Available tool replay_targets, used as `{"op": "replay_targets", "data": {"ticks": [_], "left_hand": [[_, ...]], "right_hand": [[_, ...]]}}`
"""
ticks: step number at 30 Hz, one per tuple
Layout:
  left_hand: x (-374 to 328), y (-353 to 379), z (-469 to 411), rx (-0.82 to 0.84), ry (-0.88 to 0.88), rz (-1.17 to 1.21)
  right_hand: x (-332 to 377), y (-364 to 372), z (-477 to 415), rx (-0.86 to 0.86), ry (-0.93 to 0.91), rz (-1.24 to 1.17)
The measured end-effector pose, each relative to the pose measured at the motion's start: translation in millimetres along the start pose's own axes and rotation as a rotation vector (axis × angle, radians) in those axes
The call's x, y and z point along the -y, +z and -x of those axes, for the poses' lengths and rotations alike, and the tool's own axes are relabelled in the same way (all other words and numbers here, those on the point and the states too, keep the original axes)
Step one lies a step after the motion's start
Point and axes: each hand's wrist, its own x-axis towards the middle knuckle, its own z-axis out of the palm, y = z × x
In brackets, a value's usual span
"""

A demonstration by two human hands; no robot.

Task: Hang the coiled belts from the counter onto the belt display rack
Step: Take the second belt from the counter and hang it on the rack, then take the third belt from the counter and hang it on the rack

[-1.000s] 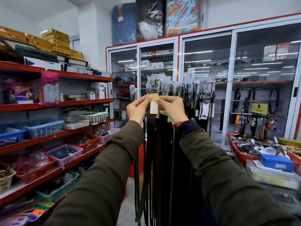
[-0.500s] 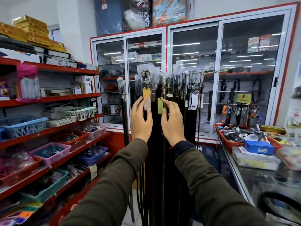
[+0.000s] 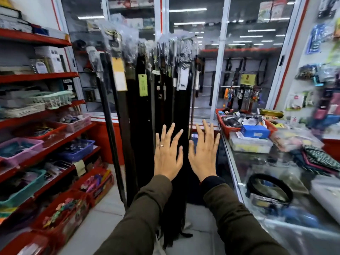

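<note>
Many dark belts hang side by side from the belt display rack straight ahead, some with yellow and green tags near the top. My left hand and my right hand are flat with fingers spread, low in front of the hanging belts, holding nothing. I cannot tell whether the palms touch the belts. A coiled black belt lies on the glass counter to my right, apart from both hands.
Red shelves with plastic baskets of small goods line the left. The counter carries a red tray, a blue box and folded cloth. Glass cabinets stand behind the rack. A narrow tiled aisle runs between shelves and counter.
Both hands let go of the belt's tag near the rack top and slid down the hanging belts, fingers opening. The view tilted down and right, bringing the counter's coiled belt into sight.
</note>
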Motion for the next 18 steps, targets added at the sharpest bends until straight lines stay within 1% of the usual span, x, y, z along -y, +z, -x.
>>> {"op": "replay_targets", "data": {"ticks": [6, 9, 11, 15, 18], "left_hand": [[-47, 79, 35, 0.194, 0.051, 0.069], [-74, 118, 47, 0.336, 0.088, 0.108], [-92, 141, 52, 0.452, 0.111, 0.133], [-132, 188, 57, 0.741, 0.228, 0.155], [-164, 217, 50, 0.929, 0.326, 0.144]], "right_hand": [[-93, -18, 49, 0.077, 0.128, 0.155], [-146, -30, 72, 0.162, 0.244, 0.278], [-179, -40, 85, 0.264, 0.328, 0.361], [-236, -66, 101, 0.577, 0.476, 0.507], [-269, -80, 106, 0.756, 0.527, 0.561]]}}
